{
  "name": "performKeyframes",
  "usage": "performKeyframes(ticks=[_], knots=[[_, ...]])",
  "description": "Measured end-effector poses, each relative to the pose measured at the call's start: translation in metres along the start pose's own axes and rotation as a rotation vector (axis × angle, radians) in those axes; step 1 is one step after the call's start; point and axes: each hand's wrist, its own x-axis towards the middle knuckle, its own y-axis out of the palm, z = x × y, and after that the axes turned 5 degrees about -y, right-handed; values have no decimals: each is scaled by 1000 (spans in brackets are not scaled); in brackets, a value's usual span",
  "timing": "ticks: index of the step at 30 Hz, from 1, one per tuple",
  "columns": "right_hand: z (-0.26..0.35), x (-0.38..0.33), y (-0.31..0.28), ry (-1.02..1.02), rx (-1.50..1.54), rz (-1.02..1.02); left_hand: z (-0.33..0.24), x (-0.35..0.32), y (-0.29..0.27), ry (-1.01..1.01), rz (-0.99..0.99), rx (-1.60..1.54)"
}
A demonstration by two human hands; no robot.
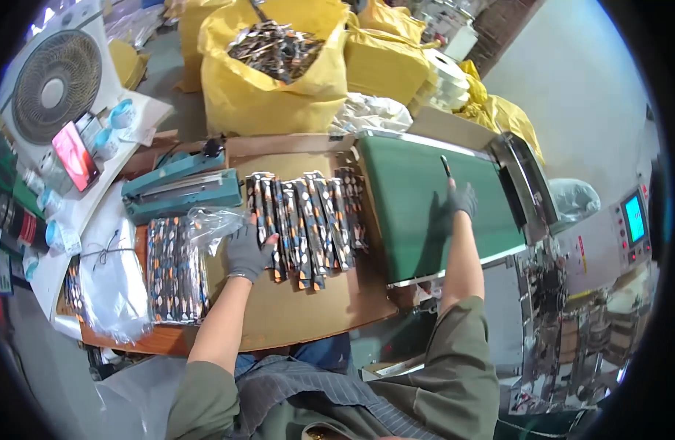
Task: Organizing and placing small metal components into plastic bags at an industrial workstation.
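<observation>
Evidently for easy reach, clear bags [114,286] lie flat at the left beside a film-wrapped bundle of patterned packets [177,271], with a long teal sealer [180,192] just beyond them. Next comes the gloved left hand [248,253], at the left edge of loose slim packets [301,220] lined up side by side in a cardboard tray [352,301], seemingly to steady them, though whether its fingers grip any I cannot tell. Well apart from it, the right hand [464,199] stretches over the green belt [403,198], fingertips at a lone packet [445,165], its hold unclear.
</observation>
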Motion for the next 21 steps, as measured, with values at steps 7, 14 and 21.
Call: performKeyframes(ticks=[7,14,21], knots=[[119,-136,42,-812,-118,151,25,-8,-7,-35,-43,-34],[178,-179,109,-395,55,483,-14,22,-28,-472,245,-581],[221,-278,130,-261,748,950,19,42,9,-890,464,-1241]])
